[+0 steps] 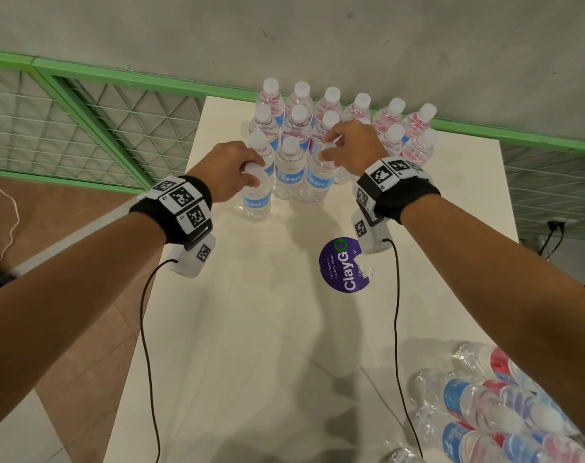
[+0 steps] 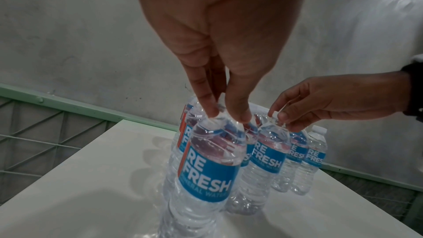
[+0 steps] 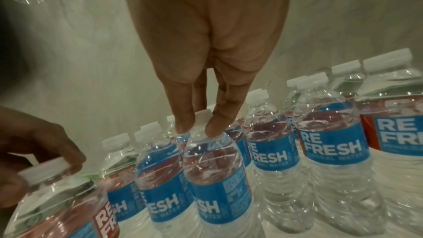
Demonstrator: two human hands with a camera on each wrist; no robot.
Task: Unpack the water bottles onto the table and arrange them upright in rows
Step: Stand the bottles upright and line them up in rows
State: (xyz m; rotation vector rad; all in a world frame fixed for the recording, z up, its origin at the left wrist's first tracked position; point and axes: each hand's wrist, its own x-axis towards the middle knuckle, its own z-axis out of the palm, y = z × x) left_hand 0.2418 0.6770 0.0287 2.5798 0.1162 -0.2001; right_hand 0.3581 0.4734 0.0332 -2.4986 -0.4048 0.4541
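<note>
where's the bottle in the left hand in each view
Head: the bottle stands left of centre, nearest of the group, its cap in the left hand.
Left wrist: centre foreground, big label.
Right wrist: bottom left, tilted in the frame.
Shared landmark: the right hand pinching the bottle beside it.

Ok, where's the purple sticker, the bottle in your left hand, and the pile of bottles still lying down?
purple sticker (image 1: pixel 343 265): head view, its purple middle.
left hand's bottle (image 1: pixel 257 202): head view, its blue label.
lying bottles (image 1: pixel 485 406): head view, one bottle's clear body.

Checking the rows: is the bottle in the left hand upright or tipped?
Tipped slightly: the left hand pinches the cap of its bottle, which leans beside upright neighbours.
</note>
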